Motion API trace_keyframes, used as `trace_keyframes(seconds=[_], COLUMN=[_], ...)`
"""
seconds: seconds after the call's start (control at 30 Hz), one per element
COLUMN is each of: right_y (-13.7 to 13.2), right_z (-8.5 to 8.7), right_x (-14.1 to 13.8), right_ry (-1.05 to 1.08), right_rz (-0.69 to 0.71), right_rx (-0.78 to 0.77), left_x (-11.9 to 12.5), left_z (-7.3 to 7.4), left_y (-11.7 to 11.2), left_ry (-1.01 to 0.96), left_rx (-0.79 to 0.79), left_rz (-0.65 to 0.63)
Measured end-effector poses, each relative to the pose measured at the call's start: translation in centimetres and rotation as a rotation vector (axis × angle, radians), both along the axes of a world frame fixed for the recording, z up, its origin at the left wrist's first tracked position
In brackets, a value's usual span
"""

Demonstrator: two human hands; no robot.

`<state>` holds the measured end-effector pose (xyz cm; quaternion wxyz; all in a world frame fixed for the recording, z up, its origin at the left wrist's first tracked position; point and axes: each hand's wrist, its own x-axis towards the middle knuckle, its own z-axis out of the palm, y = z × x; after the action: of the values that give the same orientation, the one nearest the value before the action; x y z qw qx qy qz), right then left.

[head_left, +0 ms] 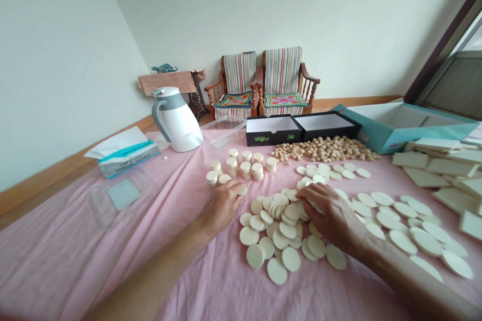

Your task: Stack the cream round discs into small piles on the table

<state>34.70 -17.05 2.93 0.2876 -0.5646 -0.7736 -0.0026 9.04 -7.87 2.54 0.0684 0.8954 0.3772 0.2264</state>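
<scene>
My left hand [221,206] is beside the front of a group of short stacks of pale wooden discs [246,169]. Its fingers are closed on a wooden disc [243,190], whose edge shows by the thumb. My right hand [331,213] reaches over the far right side of a loose heap of wooden discs [280,230]. Its fingers are bent down and together among the discs; the fingertips are hidden, so what they grip cannot be made out. Larger pale discs [402,225] lie spread to the right of my right forearm.
Behind the discs lie small wooden beads [327,149], two black boxes [273,130] and a blue box [406,125]. Square wooden boards [448,165] are piled at right. A white jug [181,125], tissue pack [128,153] and clear plastic tray [122,195] stand left on the pink cloth [158,220].
</scene>
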Motion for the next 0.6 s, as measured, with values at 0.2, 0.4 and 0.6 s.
trace_keyframes(seconds=[0.2,0.4,0.6], right_y=[-0.1,-0.1,-0.1], right_z=[0.2,0.2,0.4], right_x=[-0.1,0.0,-0.1], right_ry=[0.000,0.024,0.023], right_rz=[0.001,0.006,0.010], right_rx=[-0.004,-0.003,-0.027], left_x=[0.3,0.0,0.3], left_z=[-0.6,1.3,1.7], left_y=[0.2,-0.9,-1.7], left_ry=[-0.044,-0.131,-0.117], left_rx=[0.037,-0.061,-0.230], left_rz=[0.017,-0.127,-0.140])
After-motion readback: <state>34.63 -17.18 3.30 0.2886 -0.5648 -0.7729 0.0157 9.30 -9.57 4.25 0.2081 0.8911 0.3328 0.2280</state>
